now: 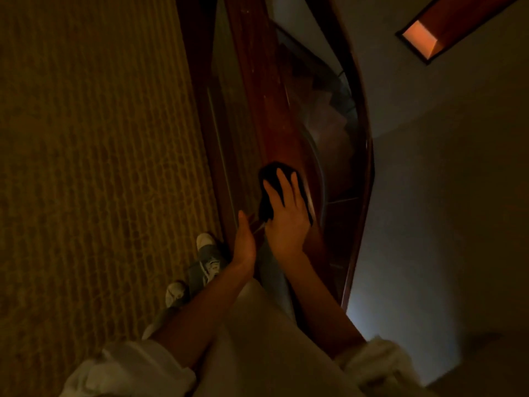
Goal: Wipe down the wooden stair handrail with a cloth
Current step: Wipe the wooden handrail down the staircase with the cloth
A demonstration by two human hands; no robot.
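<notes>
A broad dark red-brown wooden handrail (266,90) runs from the top of the view down toward me in dim light. A black cloth (270,179) lies on its top surface. My right hand (286,216) lies flat on the cloth with straight, spread fingers, pressing it against the wood. My left hand (244,242) rests just left of it at the rail's left edge, seen edge-on, fingers straight and holding nothing.
Patterned yellowish carpet (100,167) covers the floor at left, where my two shoes (206,253) stand close to the railing. Right of the handrail a curved stairwell (337,133) drops away, bounded by pale walls (443,196). A lit opening (420,38) glows at top right.
</notes>
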